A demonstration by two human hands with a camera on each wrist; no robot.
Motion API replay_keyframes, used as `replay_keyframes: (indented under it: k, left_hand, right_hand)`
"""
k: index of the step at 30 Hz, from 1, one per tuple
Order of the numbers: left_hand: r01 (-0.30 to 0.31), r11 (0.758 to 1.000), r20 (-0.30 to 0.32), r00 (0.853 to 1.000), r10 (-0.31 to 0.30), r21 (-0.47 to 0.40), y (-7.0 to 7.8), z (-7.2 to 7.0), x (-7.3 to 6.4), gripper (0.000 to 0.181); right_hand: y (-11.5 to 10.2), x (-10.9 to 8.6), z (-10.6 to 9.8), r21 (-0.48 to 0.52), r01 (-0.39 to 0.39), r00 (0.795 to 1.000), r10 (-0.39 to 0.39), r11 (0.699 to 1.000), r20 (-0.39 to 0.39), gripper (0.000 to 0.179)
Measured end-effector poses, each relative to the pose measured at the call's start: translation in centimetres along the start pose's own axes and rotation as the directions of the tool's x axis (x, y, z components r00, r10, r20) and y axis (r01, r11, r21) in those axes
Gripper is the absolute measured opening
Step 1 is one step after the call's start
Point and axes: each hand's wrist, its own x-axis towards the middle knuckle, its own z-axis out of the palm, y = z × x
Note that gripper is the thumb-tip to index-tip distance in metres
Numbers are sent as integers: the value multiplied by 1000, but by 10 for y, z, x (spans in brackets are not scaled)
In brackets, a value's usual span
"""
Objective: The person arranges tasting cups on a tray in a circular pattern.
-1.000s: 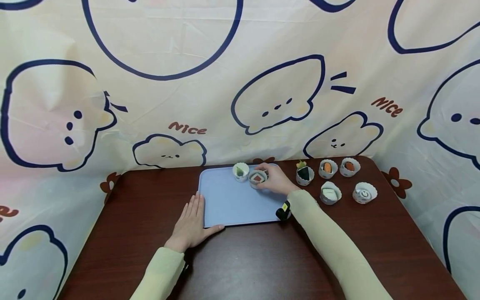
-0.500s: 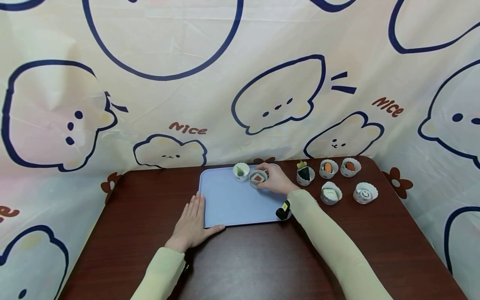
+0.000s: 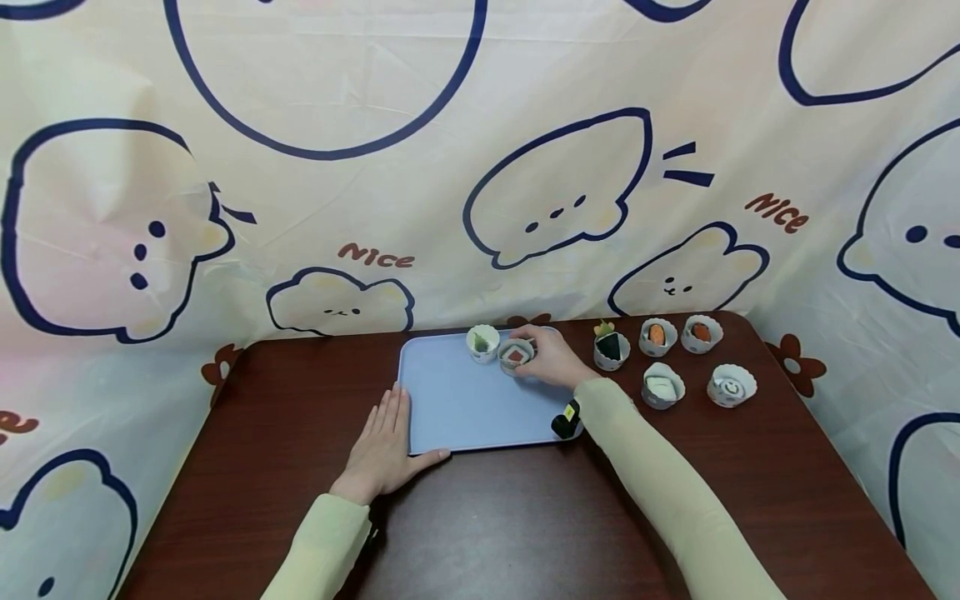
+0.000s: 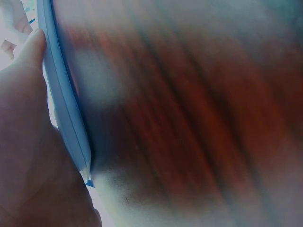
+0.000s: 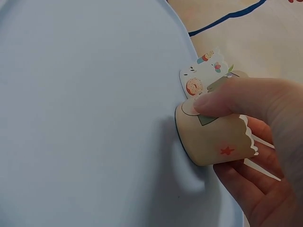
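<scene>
A pale blue tray (image 3: 480, 412) lies on the brown table. My right hand (image 3: 553, 360) pinches a paper baking cup (image 5: 215, 139) by its sides at the tray's far edge, thumb on the near wall. Inside this cup, in the head view, is a small piece with a brownish centre and pale surround. Just left of it on the tray stands another patterned paper cup (image 3: 482, 353) with something green in it. My left hand (image 3: 382, 446) lies with straight fingers along the tray's left edge, its thumb at the front edge. In the left wrist view, the tray rim shows beside the hand.
Right of the tray stand several more paper cups: one with a dark triangular piece (image 3: 611, 347), two with orange pieces (image 3: 656, 335), one with a pale block (image 3: 661, 387), and one with a white spiral piece (image 3: 730, 387). A printed cloth (image 3: 450, 208) hangs behind the table.
</scene>
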Motion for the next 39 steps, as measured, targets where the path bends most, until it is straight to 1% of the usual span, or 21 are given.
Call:
replay_keyframes:
  k: [8, 10, 11, 15, 22, 24, 32, 39]
  left_hand:
    - [-2, 1000, -6, 1000, 2, -2, 1, -1, 0, 129]
    - [-2, 1000, -7, 1000, 2, -2, 1, -1, 0, 129]
    - [3, 1000, -2, 1000, -3, 12, 0, 0, 0, 128]
    - [0, 1000, -3, 1000, 0, 6, 0, 0, 0, 128]
    - [10, 1000, 33, 999, -11, 10, 11, -16, -3, 123]
    - [11, 1000, 31, 999, -11, 11, 11, -16, -3, 123]
    - [18, 1000, 45, 999, -18, 3, 12, -17, -3, 124]
    - [7, 1000, 24, 1000, -7, -5, 9, -13, -3, 126]
  right_hand:
    - [3, 0, 2, -24, -12, 1000, 12, 1000, 1, 69]
    - [3, -1, 2, -23, -9, 1000, 9, 1000, 3, 71]
    - [4, -1, 2, -18, -6, 1000, 6, 1000, 4, 72]
    - [4, -2, 2, 8, 6, 1000, -6, 1000, 1, 74]
    - [2, -6, -1, 59, -2, 1000, 3, 998, -14, 76]
    - [2, -7, -2, 64, -4, 1000, 5, 998, -17, 78]
    - [0, -11, -8, 76, 39, 999, -37, 996, -24, 84]
    - [-8, -17, -14, 81, 77, 996, -73, 994, -55, 83]
